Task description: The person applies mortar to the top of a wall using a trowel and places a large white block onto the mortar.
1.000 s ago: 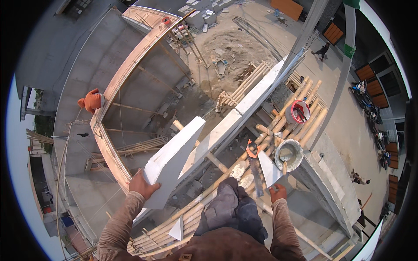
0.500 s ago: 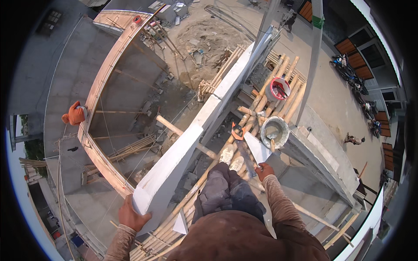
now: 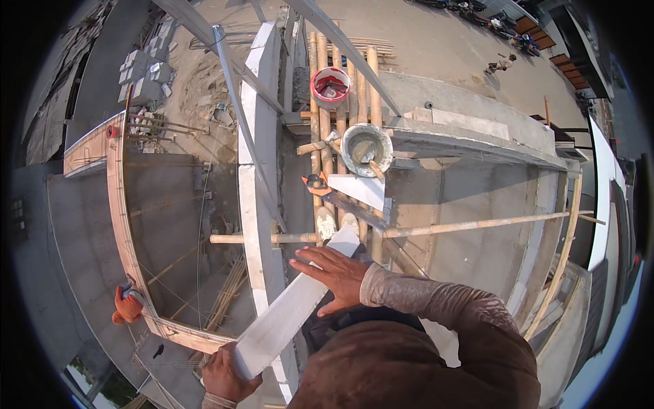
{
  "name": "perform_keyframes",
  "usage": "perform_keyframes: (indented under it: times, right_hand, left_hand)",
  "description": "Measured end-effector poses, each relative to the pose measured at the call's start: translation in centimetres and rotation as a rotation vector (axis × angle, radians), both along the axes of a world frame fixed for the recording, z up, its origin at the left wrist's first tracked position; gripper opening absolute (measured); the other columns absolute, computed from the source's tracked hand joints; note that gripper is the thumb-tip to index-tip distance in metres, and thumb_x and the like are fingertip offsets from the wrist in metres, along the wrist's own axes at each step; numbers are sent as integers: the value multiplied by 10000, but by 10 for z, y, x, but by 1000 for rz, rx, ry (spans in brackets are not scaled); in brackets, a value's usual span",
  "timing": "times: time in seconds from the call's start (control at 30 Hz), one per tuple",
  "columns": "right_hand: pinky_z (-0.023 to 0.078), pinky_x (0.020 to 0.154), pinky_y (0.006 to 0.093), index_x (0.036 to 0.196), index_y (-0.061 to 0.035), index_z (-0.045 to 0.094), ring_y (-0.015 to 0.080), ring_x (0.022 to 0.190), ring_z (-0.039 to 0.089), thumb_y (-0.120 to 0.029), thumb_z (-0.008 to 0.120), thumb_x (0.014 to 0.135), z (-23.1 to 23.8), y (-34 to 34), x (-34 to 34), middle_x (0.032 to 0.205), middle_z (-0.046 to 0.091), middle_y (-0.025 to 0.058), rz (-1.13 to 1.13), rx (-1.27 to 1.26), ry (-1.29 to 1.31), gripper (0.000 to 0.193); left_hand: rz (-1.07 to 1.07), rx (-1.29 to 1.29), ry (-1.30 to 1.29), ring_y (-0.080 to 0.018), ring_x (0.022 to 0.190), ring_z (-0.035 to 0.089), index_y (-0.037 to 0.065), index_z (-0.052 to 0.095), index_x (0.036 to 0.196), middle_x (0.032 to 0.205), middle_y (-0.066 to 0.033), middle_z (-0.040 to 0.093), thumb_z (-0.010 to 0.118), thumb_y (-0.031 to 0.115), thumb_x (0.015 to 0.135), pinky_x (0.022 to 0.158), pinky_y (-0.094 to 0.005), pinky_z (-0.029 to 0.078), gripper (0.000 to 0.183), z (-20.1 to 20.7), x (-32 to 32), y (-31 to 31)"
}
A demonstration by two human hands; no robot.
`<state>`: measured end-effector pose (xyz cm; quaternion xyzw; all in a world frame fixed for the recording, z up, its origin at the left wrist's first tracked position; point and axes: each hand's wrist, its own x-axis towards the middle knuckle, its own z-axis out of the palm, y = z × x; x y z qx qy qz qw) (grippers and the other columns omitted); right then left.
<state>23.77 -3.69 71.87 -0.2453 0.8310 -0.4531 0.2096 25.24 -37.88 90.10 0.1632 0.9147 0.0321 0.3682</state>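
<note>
A long white block (image 3: 289,317) slants in front of my body, its far end near my shoes. My left hand (image 3: 228,375) is closed around its near end. My right hand (image 3: 337,273) lies across the upper part of the block, fingers stretched out past its edge and thumb apart. Beyond it, a handsaw (image 3: 354,208) with an orange-and-black handle rests on the bamboo poles. Beside the saw lies a white wedge-shaped piece (image 3: 361,189). A grey mortar bucket (image 3: 368,151), with a handled tool in it, stands behind the wedge.
Bamboo poles (image 3: 340,153) form the platform under my shoes. To the left runs a white block wall (image 3: 255,204), crossed by slanting metal bars (image 3: 248,123). A red-rimmed bucket (image 3: 330,87) stands farther off. A person in orange (image 3: 127,303) is beside the curved formwork at far left.
The white block has come away from the wall top toward my body, still in my left hand. My right hand has left the wedge's side and come over the block. The view has turned.
</note>
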Motion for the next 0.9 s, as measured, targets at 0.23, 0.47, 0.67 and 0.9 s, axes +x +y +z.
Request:
perform_keyframes:
  times: [0.23,0.47,0.67,0.9]
  right_hand:
    - [87,1237,528,1587,-106,46,363,1514,113,-555,857,637,-13,-7,11,1617,157,189,169,125,-115,1328]
    - [210,1203,527,1571,-54,137,400,1448,255,-537,856,634,-12,31,33,1576,223,220,-221,161,-117,1276]
    - [340,1143,471,1489,11,330,410,1369,397,-370,808,758,-78,86,115,1465,416,254,-650,480,-366,953]
    - [417,1088,459,1435,0,419,423,1299,484,-459,795,748,-138,164,240,1397,482,289,-549,1002,-880,907]
  left_hand:
    - [-462,158,-31,-334,854,658,7,495,1249,976,-144,619,878,333,554,732,-428,553,858,-37,-81,67]
    - [-290,199,30,-313,848,675,12,530,1200,939,-128,639,839,308,598,728,-418,561,739,-68,-72,60]
    - [75,66,-30,-329,1009,652,28,474,1280,1100,-152,622,853,352,582,850,-420,544,858,-137,-10,15]
    - [472,-37,-95,-342,1049,649,-4,467,1306,1164,-170,627,838,374,616,870,-434,546,869,-221,69,-10]
